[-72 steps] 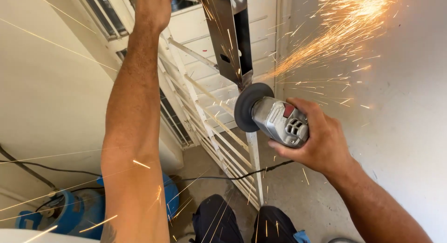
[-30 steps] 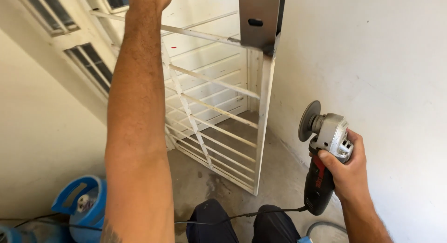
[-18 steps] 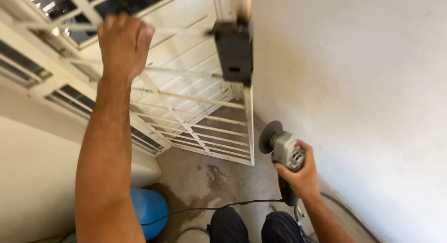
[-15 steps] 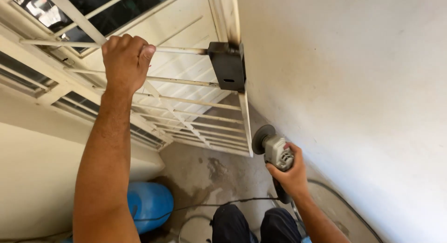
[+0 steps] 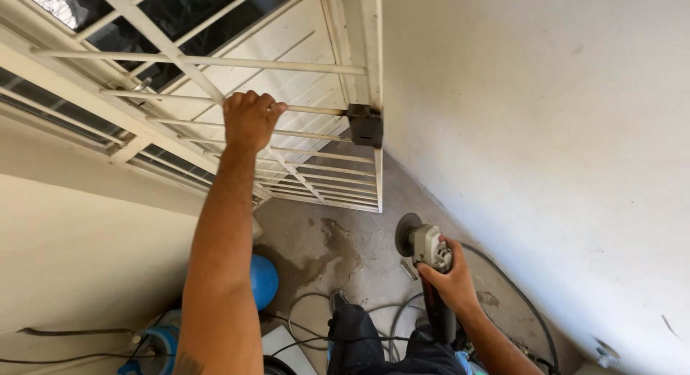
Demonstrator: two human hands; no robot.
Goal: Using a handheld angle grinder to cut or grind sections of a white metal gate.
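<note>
My left hand (image 5: pixel 248 120) grips a thin horizontal bar of a cream metal gate (image 5: pixel 316 73), arm stretched up from the lower left. A dark metal plate (image 5: pixel 366 125) sits on the gate's right upright, a little to the right of that hand. My right hand (image 5: pixel 449 278) holds a grey angle grinder (image 5: pixel 425 245) low down, well below the gate, its disc pointing up-left and away from the metal. No sparks show.
A white plastered wall (image 5: pixel 546 145) fills the right side. Below are a stained concrete floor (image 5: pixel 338 249), loose cables (image 5: pixel 309 325), a blue cylinder (image 5: pixel 263 280) and my dark-trousered legs (image 5: pixel 359 339). A pale wall (image 5: pixel 79 231) stands at the left.
Sparks flew as the grinder cut at the dark plate; since then my right hand has lowered the grinder away. The view has pulled back, and my left hand stays on the gate bar.
</note>
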